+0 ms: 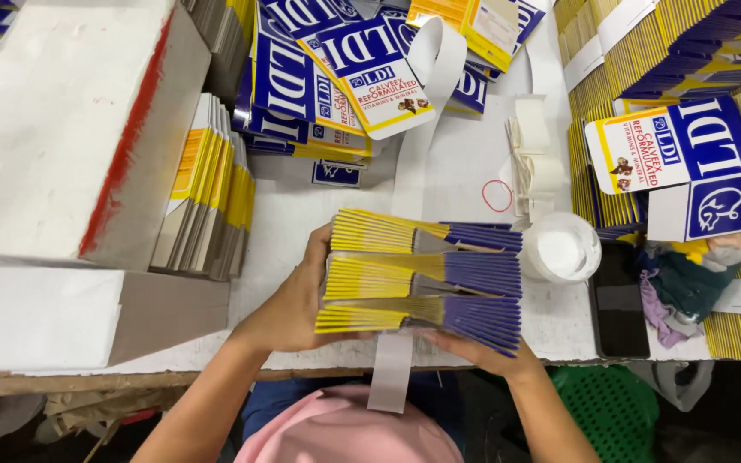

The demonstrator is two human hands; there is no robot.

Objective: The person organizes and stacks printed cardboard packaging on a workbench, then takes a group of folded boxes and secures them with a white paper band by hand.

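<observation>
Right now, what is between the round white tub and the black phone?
Nothing. In the head view the round white tub and the black phone sit almost edge to edge on the white table, with barely any gap.

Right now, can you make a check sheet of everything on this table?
Surface: white table, worn front edge.
Job's things: stack of flat yellow-and-blue cartons standing on edge over a white paper strip.
Clutter: red rubber band, white tape roll, dark phone, crumpled cloth, more carton piles.
Hands: left hand and right hand press the stack's ends.
Cables: nothing seen.
Surroundings: white boxes, green basket.
</observation>
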